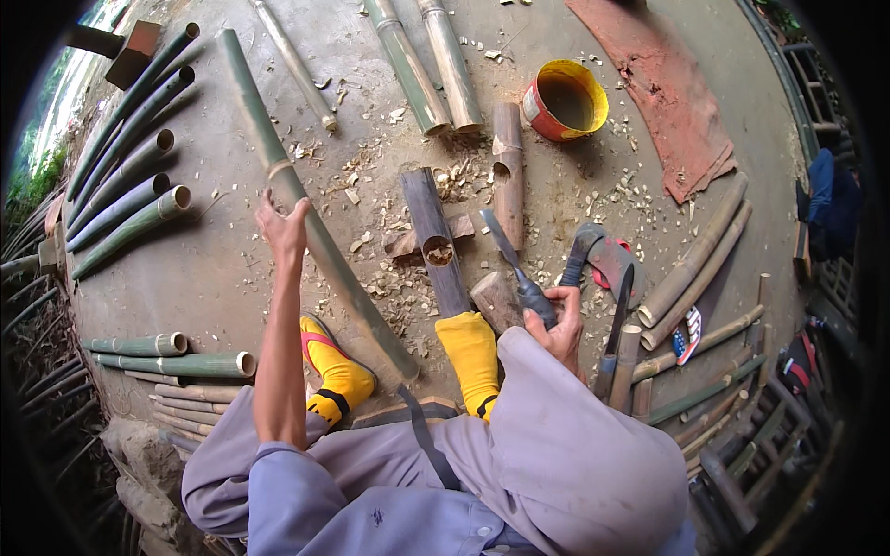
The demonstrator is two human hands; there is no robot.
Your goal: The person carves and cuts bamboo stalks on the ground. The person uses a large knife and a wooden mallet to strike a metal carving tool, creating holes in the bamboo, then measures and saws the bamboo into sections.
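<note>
My left hand (283, 227) is open, thumb and fingers apart, at the left side of a long green bamboo pole (324, 250); whether it touches the pole I cannot tell. In my right hand (561, 332), beside my right knee, is a chisel (532, 298) with a dark wrapped handle, its flat blade pointing up and left. Between the hands lies a dark bamboo piece (422, 208) with a hole cut in its side, propped on a wood block (400, 243). My right foot, in a yellow sock (468, 357), rests on its near end.
A short brown bamboo piece (508, 185) with a notch lies beyond, near a red and yellow bucket (565, 100) of murky liquid. Cut bamboo (130, 201) lines the left side. At right are a sandal (612, 269), a long dark blade (621, 315) and more poles (695, 250).
</note>
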